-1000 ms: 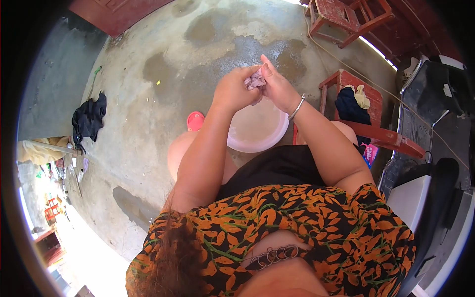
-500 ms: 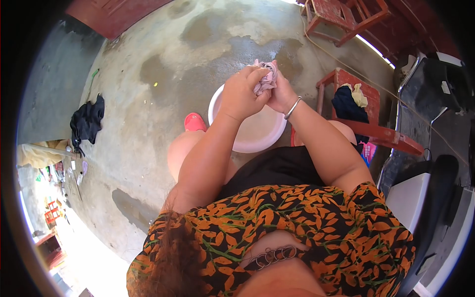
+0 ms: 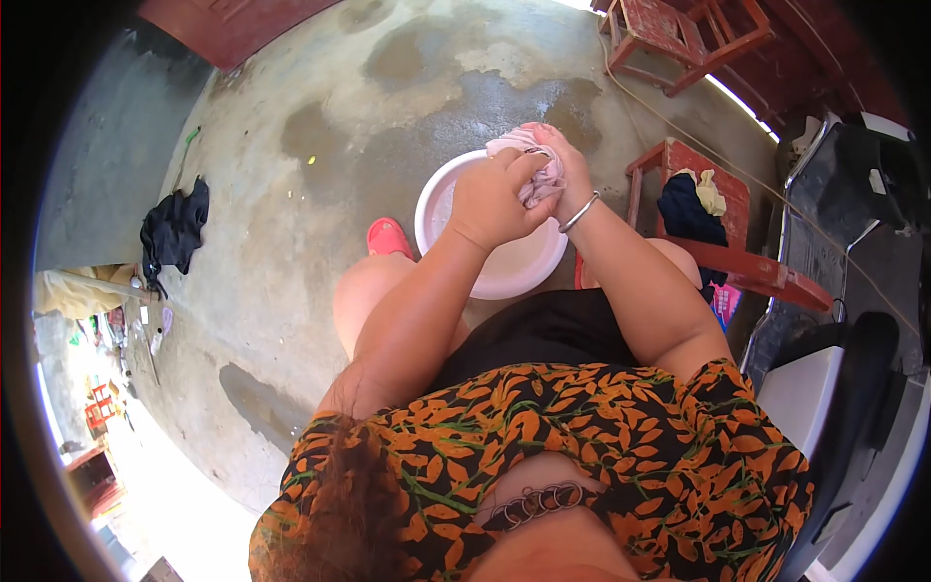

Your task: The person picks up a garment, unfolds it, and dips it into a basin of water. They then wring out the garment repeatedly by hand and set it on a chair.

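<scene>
At the far left, a crumpled black cloth (image 3: 176, 229) was seen beside a smooth grey wall (image 3: 116, 184). To its right, a pale concrete floor (image 3: 257, 213) was marked by dark damp patches, and a small yellow scrap (image 3: 311, 160) was left lying on it. Farther right, a coral-pink shoe (image 3: 390, 239) was worn on the person's left foot, just beside a round, white plastic basin (image 3: 427, 218). Cloudy water was held in the basin, which was placed between the person's legs and partly hidden by the left arm.

Above the basin, a crumpled pale-pink cloth (image 3: 549, 175) was gripped by both hands — the left hand (image 3: 497, 199) was curled over its near side with bent fingers, while the right hand (image 3: 574, 170) was pressed against it from the right. The cloth was bunched between them, near the basin's far right rim. A thin silver bangle (image 3: 580, 210) was worn on the right wrist.

Right of that wrist, a worn red wooden stool (image 3: 669, 160) was covered in part by a dark navy cloth (image 3: 690, 213), with a cream cloth (image 3: 711, 197) laid against it. Higher up, a red wooden chair (image 3: 659, 29) was set well apart from the hands.
</scene>
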`<action>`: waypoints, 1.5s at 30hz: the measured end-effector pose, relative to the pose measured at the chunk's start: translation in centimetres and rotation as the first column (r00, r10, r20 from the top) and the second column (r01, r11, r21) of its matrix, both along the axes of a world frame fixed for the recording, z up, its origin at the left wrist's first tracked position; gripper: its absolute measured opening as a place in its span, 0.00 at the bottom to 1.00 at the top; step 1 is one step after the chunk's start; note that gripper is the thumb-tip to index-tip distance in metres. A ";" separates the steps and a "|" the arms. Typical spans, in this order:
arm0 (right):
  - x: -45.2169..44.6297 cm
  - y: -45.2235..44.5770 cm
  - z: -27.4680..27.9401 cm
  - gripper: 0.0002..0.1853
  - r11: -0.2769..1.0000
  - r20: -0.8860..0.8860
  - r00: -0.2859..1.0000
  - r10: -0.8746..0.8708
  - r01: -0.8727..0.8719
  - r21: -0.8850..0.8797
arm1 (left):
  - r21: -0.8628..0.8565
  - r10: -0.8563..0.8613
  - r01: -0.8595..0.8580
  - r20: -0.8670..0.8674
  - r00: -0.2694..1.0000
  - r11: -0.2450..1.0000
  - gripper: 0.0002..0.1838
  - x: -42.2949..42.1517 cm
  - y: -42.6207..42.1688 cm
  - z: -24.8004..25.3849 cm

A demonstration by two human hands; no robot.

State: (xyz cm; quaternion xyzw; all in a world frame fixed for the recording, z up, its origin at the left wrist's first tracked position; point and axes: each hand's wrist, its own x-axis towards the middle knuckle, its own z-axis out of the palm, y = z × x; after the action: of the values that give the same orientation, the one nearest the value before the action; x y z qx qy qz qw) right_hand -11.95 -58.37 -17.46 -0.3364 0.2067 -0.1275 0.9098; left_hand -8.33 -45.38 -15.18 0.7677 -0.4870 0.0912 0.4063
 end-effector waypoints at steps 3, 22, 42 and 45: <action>0.8 1.3 0.2 0.08 0.998 0.042 0.997 -0.061 0.061 -0.002 | -0.069 0.152 -0.164 -0.154 0.976 0.984 0.20 1.4 0.0 0.3; 0.6 -2.4 -2.5 0.15 0.951 -0.085 0.954 0.288 -0.275 0.137 | -0.018 -0.184 0.184 -0.024 0.983 0.983 0.19 -0.2 -0.5 0.0; -0.8 2.5 1.2 0.12 0.938 -0.091 0.993 -0.069 0.033 -0.344 | 0.010 -0.036 0.053 -0.616 0.787 0.999 0.17 6.1 2.2 -0.6; -1.1 2.4 0.4 0.12 0.948 -0.110 0.994 -0.015 -0.021 -0.318 | 0.035 -0.041 0.083 -0.642 0.766 0.996 0.20 6.7 2.5 -1.4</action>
State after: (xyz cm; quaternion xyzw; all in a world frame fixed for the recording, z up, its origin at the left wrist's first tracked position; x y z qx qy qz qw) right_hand -13.05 -55.92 -17.11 -0.4859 0.2333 -0.1388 0.8308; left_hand -1.64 -42.92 -16.57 0.7484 -0.3474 -0.2043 0.5268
